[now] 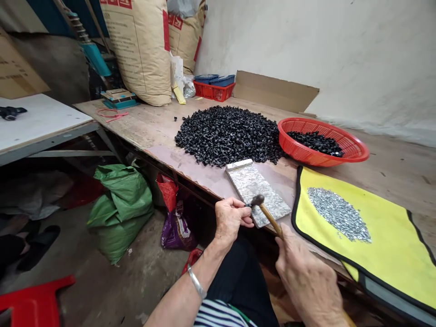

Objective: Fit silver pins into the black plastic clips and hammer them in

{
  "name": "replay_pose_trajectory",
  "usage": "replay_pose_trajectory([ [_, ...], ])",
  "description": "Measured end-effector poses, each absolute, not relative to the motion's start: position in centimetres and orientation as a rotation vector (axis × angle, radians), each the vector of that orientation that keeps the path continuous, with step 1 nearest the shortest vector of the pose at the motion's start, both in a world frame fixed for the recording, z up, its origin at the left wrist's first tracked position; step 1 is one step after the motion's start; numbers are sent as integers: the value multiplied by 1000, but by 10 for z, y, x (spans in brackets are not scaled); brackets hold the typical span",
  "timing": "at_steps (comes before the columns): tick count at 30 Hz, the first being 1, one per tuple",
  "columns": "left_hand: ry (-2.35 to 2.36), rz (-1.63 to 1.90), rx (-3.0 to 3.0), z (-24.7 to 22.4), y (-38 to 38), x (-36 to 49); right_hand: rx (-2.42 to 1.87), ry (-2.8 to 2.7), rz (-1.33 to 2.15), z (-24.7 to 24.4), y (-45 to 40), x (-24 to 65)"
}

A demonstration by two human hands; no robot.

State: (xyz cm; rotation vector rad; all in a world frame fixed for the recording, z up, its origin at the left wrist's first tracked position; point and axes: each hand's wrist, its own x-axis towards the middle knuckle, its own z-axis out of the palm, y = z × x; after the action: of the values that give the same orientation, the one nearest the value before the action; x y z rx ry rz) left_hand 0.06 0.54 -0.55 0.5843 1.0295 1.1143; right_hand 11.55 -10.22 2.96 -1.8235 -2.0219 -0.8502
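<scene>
Forward reach of the left hand [233,218] is obstructed by the stone slab [256,190] and, behind it, the heap of black parts [228,136]. A narrow gap separates the slab from the yellow mat [371,240], leading toward the red basket [354,150].

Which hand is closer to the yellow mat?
The right hand is just beside the yellow mat; the left hand is farther away, by the speckled slab.

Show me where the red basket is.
In the head view, the red basket sits right of the heap of black parts, just beyond the yellow mat.
</scene>
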Motion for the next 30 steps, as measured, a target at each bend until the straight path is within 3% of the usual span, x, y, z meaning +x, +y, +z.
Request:
replay_pose_trajectory([
  [6, 1015, 1119, 584, -7, 6, 0, -1806, -1717, -993, 25, -104, 114],
  [11, 1028, 1114, 606, -8, 7, 0, -1855, -2029, -934, 18, -97, 117],
  [18, 1002, 1131, 607, -7, 6, -1, -1700, -1852, -819, 37, -104, 126],
  [30, 1010, 1137, 613, -8, 7, -1, -1766, -1825, -1039, 29, -102, 112],
])
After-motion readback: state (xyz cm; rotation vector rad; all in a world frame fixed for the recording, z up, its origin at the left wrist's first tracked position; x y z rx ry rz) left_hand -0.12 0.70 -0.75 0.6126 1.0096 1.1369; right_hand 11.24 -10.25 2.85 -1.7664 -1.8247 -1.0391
